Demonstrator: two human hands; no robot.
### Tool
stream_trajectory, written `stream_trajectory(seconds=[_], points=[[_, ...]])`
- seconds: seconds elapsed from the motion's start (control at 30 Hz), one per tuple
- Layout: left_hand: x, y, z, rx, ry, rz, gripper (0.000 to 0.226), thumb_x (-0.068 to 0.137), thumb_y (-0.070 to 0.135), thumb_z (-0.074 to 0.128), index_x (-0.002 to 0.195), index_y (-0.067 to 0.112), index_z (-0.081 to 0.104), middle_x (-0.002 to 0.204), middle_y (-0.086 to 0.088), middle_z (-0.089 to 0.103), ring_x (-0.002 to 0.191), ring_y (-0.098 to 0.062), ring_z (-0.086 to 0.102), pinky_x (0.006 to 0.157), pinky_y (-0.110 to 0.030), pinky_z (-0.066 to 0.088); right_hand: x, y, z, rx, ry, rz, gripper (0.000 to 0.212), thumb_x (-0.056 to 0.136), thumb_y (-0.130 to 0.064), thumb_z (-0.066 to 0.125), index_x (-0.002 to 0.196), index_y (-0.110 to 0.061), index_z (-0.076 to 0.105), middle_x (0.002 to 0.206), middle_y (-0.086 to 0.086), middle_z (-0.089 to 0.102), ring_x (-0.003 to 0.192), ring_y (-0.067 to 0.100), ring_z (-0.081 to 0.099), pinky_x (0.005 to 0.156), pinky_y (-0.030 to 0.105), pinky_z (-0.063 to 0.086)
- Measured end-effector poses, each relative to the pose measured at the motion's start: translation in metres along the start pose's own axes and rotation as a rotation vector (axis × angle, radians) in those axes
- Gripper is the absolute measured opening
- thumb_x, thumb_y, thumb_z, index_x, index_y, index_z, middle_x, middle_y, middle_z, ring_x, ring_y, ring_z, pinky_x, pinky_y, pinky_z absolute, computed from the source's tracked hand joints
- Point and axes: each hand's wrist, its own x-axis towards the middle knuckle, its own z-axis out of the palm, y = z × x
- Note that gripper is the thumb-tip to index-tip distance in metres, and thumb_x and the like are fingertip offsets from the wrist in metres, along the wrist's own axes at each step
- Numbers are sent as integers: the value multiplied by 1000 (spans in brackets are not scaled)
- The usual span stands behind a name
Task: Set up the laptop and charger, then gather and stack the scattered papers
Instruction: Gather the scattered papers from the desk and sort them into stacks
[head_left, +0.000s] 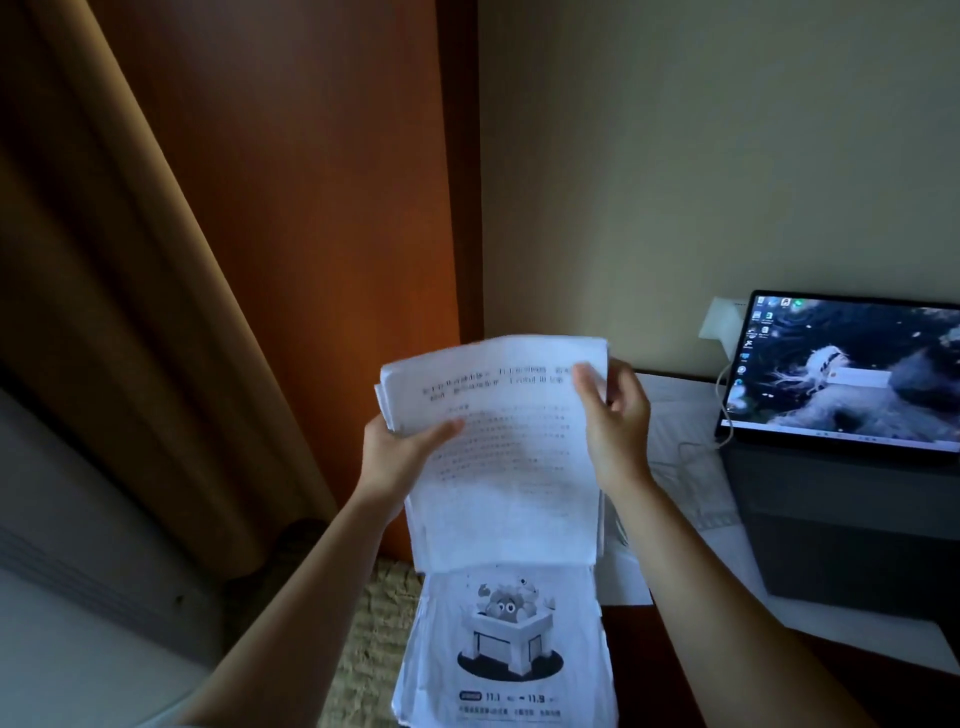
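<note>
Nearest the camera hangs the lower end of the sheaf of papers (506, 519), its bottom sheet printed with a cartoon figure in a box, held up in the air in front of the person rather than lying on the desk (649, 649). Lifted and roughly upright like this, the loose sheets can likely be squared by their edges before being set down as one stack. The left hand (400, 457) has its grip closed on the left edge, thumb laid across the printed face and fingers hidden behind. The right hand (615, 415) pinches the upper right corner, thumb on the front and curled fingers behind — a two-sided hold that keeps the limp pages from sagging. The edges are still uneven, with a few sheets showing past the others on the left. To the right the laptop (847, 410) stands open on the desk with its screen lit, and a white charger cable (723, 395) runs from its left side up towards a wall plug (719, 322), so the setup part looks done. More white sheets (685, 467) lie on the desk beside the laptop, apparently still to be gathered.
</note>
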Motion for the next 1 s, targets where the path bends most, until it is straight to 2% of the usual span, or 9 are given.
stream_trajectory(seconds=[0.07, 0.1, 0.3, 0.4, 0.5, 0.7, 0.8, 0.87, 1.0], points=[[-7, -9, 0, 54, -36, -36, 23, 73, 5, 78, 90, 15, 66, 88, 0, 72, 77, -16, 72, 60, -25, 57, -12, 15, -8, -55, -45, 97, 18, 85, -18, 71, 102, -19, 66, 97, -10, 70, 94, 2, 65, 81, 19, 48], [-9, -12, 1, 78, -46, -30, 22, 74, 5, 77, 89, 15, 65, 86, 0, 72, 75, -17, 72, 58, -24, 57, -16, 21, -11, -76, -43, 134, 17, 84, -17, 70, 101, -21, 67, 97, -9, 71, 93, 1, 66, 81, 21, 50], [-8, 7, 9, -52, 1, 98, 22, 74, 8, 77, 90, 17, 65, 83, 3, 73, 79, -15, 72, 60, -24, 57, -16, -5, -2, -9, 16, 7, 12, 87, -13, 67, 94, -23, 67, 92, -9, 71, 86, 1, 68, 75, 16, 53], [-8, -6, 5, 12, -23, 66, 31, 70, 8, 80, 94, 20, 63, 92, -2, 70, 85, -19, 69, 63, -26, 57, -19, 1, -8, -58, -35, 103, 10, 83, -17, 72, 92, -21, 69, 89, -7, 73, 85, 4, 69, 73, 17, 54], [-6, -19, 5, 74, -48, 14, 34, 69, 6, 80, 95, 19, 62, 96, -3, 69, 89, -21, 68, 61, -22, 56, -27, 13, -12, -95, -69, 243, 6, 80, -19, 75, 83, -22, 70, 80, -8, 74, 76, 2, 70, 63, 16, 53], [3, -12, 0, 32, -75, 4, 39, 67, 7, 81, 102, 7, 63, 97, -4, 71, 86, -19, 72, 64, -27, 58, -22, 7, -19, -40, -74, 281, 7, 79, -16, 76, 77, -21, 70, 68, -14, 72, 69, 0, 69, 57, 10, 50], [6, -11, 1, 68, -121, 18, 34, 68, 6, 81, 98, 13, 65, 95, -2, 72, 85, -16, 72, 63, -25, 57, -20, 8, -15, -53, -74, 311, 7, 78, -17, 77, 78, -20, 71, 70, -11, 73, 69, 2, 70, 57, 13, 52], [9, -9, 5, 43, -77, 9, 32, 69, 5, 81, 95, 16, 65, 93, 1, 71, 80, -14, 71, 60, -22, 56, -16, 9, -11, -31, -60, 317, 6, 78, -17, 77, 80, -18, 71, 72, -10, 73, 70, 3, 70, 59, 14, 53], [8, -18, 2, 49, -91, -50, 34, 69, 7, 81, 98, 13, 64, 96, -2, 71, 87, -18, 70, 63, -24, 57, -19, 18, -17, -56, -62, 365, 6, 78, -18, 77, 76, -19, 71, 72, -8, 73, 67, 2, 69, 58, 15, 52]])
